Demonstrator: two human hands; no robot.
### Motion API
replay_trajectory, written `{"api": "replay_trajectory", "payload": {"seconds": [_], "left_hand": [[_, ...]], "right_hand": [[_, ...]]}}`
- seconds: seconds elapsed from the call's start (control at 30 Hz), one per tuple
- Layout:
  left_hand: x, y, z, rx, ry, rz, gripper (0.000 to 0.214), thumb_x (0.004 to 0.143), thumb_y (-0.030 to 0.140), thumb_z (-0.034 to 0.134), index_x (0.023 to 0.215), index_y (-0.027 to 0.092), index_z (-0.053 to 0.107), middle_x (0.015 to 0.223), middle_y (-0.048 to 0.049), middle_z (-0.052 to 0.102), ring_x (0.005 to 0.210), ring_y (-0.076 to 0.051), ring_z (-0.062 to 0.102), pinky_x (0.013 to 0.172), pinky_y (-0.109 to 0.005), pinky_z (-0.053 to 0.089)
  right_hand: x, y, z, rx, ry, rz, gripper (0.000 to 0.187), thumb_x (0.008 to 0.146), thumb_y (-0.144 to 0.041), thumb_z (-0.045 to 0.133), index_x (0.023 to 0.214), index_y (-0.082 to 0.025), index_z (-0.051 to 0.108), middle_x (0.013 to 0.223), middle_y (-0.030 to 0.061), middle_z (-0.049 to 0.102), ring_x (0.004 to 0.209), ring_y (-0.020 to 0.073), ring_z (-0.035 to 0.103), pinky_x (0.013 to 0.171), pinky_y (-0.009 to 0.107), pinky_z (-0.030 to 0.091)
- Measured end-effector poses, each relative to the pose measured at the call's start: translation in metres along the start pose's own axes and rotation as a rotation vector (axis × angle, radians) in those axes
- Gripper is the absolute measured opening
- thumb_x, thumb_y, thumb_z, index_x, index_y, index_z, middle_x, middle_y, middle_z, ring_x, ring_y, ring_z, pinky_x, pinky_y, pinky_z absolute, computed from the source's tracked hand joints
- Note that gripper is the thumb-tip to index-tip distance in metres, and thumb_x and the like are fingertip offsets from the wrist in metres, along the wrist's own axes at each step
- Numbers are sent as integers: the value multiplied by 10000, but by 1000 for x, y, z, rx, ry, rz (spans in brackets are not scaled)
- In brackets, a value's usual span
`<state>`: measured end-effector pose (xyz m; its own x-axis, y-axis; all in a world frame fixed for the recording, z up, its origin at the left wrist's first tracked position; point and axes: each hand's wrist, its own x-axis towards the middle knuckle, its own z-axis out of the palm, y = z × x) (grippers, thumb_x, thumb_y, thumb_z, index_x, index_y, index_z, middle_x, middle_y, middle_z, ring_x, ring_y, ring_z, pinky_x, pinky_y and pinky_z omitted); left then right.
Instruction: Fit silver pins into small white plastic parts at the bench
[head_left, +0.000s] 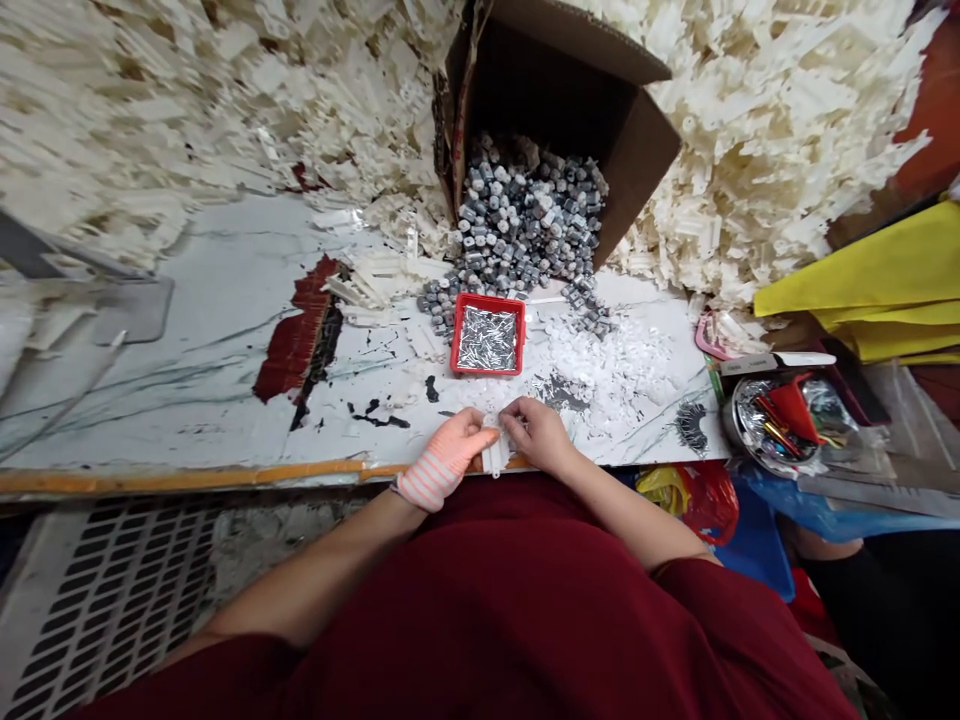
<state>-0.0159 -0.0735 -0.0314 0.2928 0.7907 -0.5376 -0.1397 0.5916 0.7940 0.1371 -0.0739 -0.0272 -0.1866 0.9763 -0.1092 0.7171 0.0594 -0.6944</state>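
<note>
My left hand (448,458), in an orange-and-white striped glove, and my bare right hand (538,434) meet at the table's near edge. Both pinch a small white plastic part (494,452) that hangs between them over the edge. Just beyond the hands stands a red tray (487,335) filled with small metal pins. Behind it, grey cylindrical parts (517,225) spill from a tipped cardboard box (559,90). Small white pieces (615,365) lie scattered to the right of the tray.
Huge heaps of white plastic parts (225,90) cover the back of the worn white table (187,330). At the right are a round tin with tools (780,415), yellow sheets (885,285) and a pink handle (709,340). A white grille (97,590) lies below left.
</note>
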Motion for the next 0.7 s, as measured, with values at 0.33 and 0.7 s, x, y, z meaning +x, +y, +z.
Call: {"api": "replay_trajectory", "payload": {"seconds": [0.33,0.7], "left_hand": [[5,-5,-6,121,-4,7,284,644,336,674,781,190,472,507,97,427,409,-86,428,399,-190,316],[21,-15,-12,90,3,51,295,634,336,690,779,184,484,506,93,422,398,-76,394,390,-188,287]], "right_hand": [[41,54,-35,-67,-16,132,56,794,-212,611,847,-194,620,823,6,669,753,144,581,685,242,404],[56,57,-36,-453,-117,92,229,839,-133,478,1030,-195,589,1041,91,654,942,211,579,734,285,405]]}}
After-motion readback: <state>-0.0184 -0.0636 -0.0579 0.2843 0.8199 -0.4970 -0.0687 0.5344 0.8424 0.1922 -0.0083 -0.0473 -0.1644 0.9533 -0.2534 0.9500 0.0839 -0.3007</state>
